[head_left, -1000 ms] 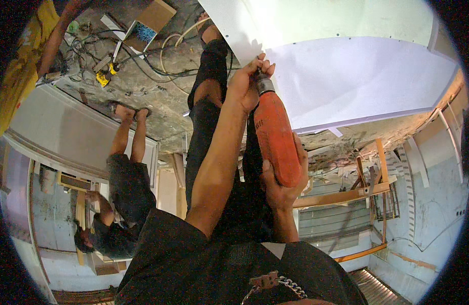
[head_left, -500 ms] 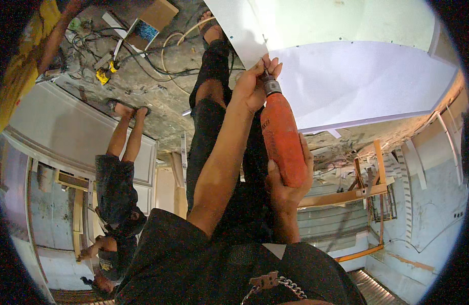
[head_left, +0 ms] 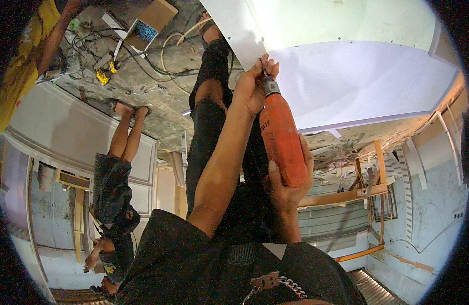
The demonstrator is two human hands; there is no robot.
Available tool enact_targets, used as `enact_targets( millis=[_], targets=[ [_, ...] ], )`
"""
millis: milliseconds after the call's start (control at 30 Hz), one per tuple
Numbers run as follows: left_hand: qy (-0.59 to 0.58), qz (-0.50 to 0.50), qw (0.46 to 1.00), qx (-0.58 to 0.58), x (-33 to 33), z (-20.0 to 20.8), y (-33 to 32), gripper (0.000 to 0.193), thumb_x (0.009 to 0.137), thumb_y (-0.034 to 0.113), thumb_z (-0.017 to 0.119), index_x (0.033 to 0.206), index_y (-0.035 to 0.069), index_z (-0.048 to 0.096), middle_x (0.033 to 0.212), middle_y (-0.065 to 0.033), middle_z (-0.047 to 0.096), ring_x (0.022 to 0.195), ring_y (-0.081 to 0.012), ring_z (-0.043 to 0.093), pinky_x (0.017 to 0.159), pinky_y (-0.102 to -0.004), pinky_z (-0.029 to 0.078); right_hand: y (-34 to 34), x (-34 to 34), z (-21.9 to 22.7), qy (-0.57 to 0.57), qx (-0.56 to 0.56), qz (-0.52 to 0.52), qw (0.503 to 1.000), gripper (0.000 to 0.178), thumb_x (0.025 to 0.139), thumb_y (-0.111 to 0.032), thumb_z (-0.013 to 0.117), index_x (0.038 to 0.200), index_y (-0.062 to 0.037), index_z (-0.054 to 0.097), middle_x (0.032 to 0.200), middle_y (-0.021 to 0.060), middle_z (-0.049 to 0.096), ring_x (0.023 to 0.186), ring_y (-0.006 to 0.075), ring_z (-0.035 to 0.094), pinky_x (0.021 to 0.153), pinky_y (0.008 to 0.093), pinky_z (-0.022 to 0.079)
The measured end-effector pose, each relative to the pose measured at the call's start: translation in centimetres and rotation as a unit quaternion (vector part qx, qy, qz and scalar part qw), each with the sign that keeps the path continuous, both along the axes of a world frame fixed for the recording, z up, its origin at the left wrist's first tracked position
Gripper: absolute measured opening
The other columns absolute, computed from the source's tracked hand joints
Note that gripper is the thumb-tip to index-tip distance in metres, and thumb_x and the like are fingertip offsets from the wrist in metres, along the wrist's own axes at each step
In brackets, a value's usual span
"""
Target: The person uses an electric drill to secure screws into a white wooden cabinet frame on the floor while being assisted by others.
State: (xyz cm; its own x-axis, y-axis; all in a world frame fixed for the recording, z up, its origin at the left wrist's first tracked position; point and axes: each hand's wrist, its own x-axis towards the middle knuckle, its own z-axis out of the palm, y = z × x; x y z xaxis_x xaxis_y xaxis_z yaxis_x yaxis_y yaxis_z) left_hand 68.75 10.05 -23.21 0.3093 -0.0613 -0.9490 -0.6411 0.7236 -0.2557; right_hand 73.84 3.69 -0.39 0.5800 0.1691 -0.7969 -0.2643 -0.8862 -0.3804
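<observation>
A worn orange-red power drill (head_left: 283, 142) points away from me, its tip near the edge of a large white board (head_left: 346, 91). My right hand (head_left: 291, 195) is wrapped round the drill's rear end. My left hand (head_left: 254, 86) is closed at the front of the drill, beside the dark grey chuck (head_left: 270, 87). Its thumb and fingers pinch round a thin dark bit (head_left: 263, 67); whether a screw sits on the bit's end I cannot tell. Small dark screw heads dot the board in a row.
On the floor at the far left lie an open cardboard box (head_left: 154, 20) with blue pieces, a yellow-and-black power tool (head_left: 107, 73) and tangled cables (head_left: 168, 76). A co-worker in dark clothes (head_left: 114, 188) stands at left; a yellow sleeve (head_left: 21, 66) shows beyond. An orange frame (head_left: 346, 195) stands right.
The drill and both my hands have shifted very slightly to the left, with the grips unchanged. The co-worker at left has moved the arms and head a little.
</observation>
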Motion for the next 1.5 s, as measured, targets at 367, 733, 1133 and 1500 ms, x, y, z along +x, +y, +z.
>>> enact_targets(
  millis=[367,733,1133,1500],
  targets=[
    [0.042,-0.04,0.998,-0.016,1.0,0.8,0.9,0.025,0.096,0.005,0.052,0.119,-0.004,0.048,0.08,-0.007,0.053,0.074,-0.0177,0.057,0.1,-0.0349,0.05,-0.3,-0.2,-0.5,-0.072,0.003,0.025,0.997,0.073,0.071,-0.024,0.077,0.133,0.0031,0.05,0.103,0.0147,0.052,0.094,0.029,0.056,0.087,0.0393,0.046],
    [0.016,-0.005,1.0,-0.019,0.7,0.1,0.7,0.026,0.095,0.003,0.051,0.119,-0.006,0.046,0.08,-0.0089,0.052,0.074,-0.0195,0.056,0.101,-0.0362,0.05,1.0,0.0,0.0,-0.01,-0.006,0.001,1.0,0.068,0.076,-0.013,0.072,0.135,0.0072,0.044,0.129,0.0181,0.05,0.121,0.0289,0.05,0.102,0.0384,0.042],
    [0.027,-0.046,0.999,-0.004,0.5,0.2,0.8,0.034,0.09,-0.002,0.055,0.123,-0.004,0.046,0.079,-0.0092,0.054,0.083,-0.0223,0.06,0.095,-0.0343,0.053,1.3,0.3,0.1,-0.028,-0.027,0.053,0.998,0.065,0.077,-0.01,0.071,0.134,0.0086,0.045,0.126,0.0185,0.053,0.116,0.0283,0.054,0.099,0.0374,0.044],
    [0.022,-0.048,0.999,0.01,0.6,0.4,0.7,0.03,0.091,-0.002,0.055,0.119,-0.006,0.046,0.079,-0.0091,0.053,0.075,-0.0202,0.058,0.098,-0.0362,0.052,-0.3,-0.5,-0.9,-0.095,0.013,0.042,0.995,0.069,0.071,-0.02,0.077,0.13,0.0062,0.051,0.106,0.0193,0.058,0.095,0.0311,0.059,0.088,0.0397,0.047]
  ],
)
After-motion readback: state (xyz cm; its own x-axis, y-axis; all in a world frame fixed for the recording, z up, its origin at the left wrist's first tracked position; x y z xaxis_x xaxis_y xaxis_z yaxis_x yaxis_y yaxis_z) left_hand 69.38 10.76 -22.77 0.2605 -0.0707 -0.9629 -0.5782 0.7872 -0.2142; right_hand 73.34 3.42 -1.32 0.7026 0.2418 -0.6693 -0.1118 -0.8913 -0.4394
